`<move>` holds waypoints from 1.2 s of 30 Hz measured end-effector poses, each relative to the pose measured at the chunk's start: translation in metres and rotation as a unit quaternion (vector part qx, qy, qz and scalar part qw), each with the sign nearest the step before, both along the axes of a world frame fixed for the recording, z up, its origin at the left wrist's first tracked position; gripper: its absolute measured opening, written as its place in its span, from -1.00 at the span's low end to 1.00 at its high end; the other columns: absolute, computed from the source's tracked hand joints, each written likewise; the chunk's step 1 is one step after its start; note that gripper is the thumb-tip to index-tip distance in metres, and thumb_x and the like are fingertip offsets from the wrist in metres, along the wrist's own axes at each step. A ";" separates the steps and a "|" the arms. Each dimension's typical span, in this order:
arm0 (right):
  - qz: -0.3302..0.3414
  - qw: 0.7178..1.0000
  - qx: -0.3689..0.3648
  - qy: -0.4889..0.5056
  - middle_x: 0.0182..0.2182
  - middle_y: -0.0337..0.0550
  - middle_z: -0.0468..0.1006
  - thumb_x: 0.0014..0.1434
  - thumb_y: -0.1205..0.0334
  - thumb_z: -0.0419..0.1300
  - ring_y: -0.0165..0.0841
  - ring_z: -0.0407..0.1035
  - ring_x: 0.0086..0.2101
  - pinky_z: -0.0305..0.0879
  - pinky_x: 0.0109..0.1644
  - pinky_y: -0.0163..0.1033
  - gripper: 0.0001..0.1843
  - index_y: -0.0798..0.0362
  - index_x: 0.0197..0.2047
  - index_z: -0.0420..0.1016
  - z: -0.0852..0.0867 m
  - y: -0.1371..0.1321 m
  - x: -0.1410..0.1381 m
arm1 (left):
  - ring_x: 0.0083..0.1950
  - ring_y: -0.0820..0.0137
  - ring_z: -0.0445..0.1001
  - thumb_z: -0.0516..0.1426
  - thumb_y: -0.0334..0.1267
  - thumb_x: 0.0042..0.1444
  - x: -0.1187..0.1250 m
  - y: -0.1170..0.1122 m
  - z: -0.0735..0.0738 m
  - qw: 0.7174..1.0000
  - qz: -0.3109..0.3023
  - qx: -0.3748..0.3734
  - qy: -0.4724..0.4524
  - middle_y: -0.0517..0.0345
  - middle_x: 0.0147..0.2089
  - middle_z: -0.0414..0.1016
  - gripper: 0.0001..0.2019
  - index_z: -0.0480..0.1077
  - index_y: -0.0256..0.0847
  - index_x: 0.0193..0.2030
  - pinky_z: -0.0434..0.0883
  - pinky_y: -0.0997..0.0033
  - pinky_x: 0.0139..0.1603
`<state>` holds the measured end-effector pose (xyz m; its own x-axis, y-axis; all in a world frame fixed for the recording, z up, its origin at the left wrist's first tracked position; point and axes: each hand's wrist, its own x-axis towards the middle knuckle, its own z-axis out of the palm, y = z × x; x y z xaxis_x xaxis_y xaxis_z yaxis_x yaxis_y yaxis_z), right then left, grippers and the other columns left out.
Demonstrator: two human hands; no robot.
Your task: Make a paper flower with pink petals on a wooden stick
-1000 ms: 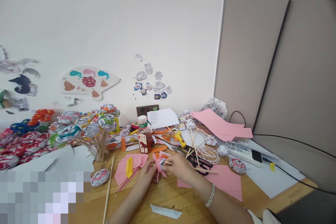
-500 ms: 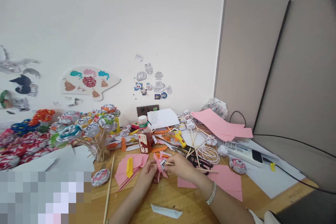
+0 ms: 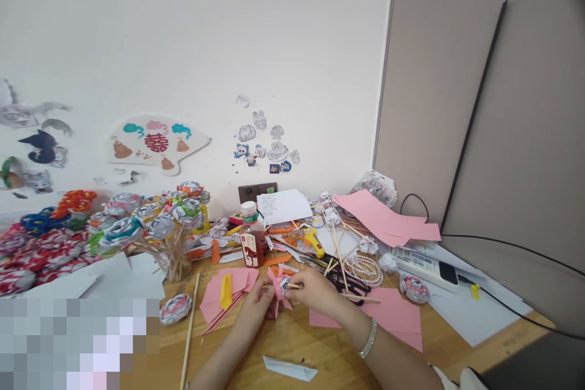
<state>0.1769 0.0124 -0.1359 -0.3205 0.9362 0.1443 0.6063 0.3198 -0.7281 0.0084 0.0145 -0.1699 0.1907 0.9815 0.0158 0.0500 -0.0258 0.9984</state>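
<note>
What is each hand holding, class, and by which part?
The left hand holds a folded-paper flower by its pink outer side; the right hand pinches a thin wooden stick close to the flower.

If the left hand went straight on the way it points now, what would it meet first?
Probably the folded pink paper, which the left hand seems to touch at its fingertips; depth is hard to judge.

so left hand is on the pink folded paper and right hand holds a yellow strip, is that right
What the right hand holds is wrong: the head view shows a thin wooden stick in it. The left hand is on the pink folded paper.
</note>
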 end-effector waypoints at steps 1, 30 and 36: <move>0.020 1.000 0.001 0.006 -0.70 -0.37 0.23 0.03 0.17 0.22 -0.50 0.05 -0.58 -0.09 -0.50 -0.41 -0.77 0.12 -0.57 0.51 0.000 0.001 0.002 | -0.63 0.45 0.30 0.14 0.06 -0.13 -0.001 0.001 -0.001 1.000 0.000 0.001 -0.001 0.31 -0.64 0.37 -0.61 0.27 -0.20 -0.29 0.18 0.47 -0.56; -0.030 0.954 0.222 -0.197 -0.50 -0.20 0.55 0.06 0.33 0.11 -0.44 0.33 -0.47 -0.04 -0.44 -0.37 -0.81 0.05 -0.51 0.51 0.006 -0.007 -0.006 | -0.61 0.40 0.36 0.15 0.08 -0.16 0.000 0.000 0.000 1.000 0.006 -0.017 0.003 0.31 -0.66 0.39 -0.56 0.25 -0.19 -0.24 0.24 0.45 -0.53; -0.013 0.947 0.232 -0.222 -0.46 -0.17 0.56 0.09 0.39 0.08 -0.41 0.36 -0.43 0.04 -0.39 -0.36 -0.78 0.07 -0.49 0.50 0.002 -0.005 -0.008 | -0.63 0.39 0.33 0.14 0.12 -0.17 0.000 0.002 -0.004 1.000 0.013 -0.005 0.002 0.33 -0.67 0.34 -0.55 0.24 -0.19 -0.27 0.22 0.43 -0.55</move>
<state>0.1687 0.0070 -0.1336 -0.4241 0.8136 0.3978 0.8318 0.5236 -0.1841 0.0082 0.0168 -0.1742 0.1646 0.9864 0.0045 0.0550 -0.0138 0.9984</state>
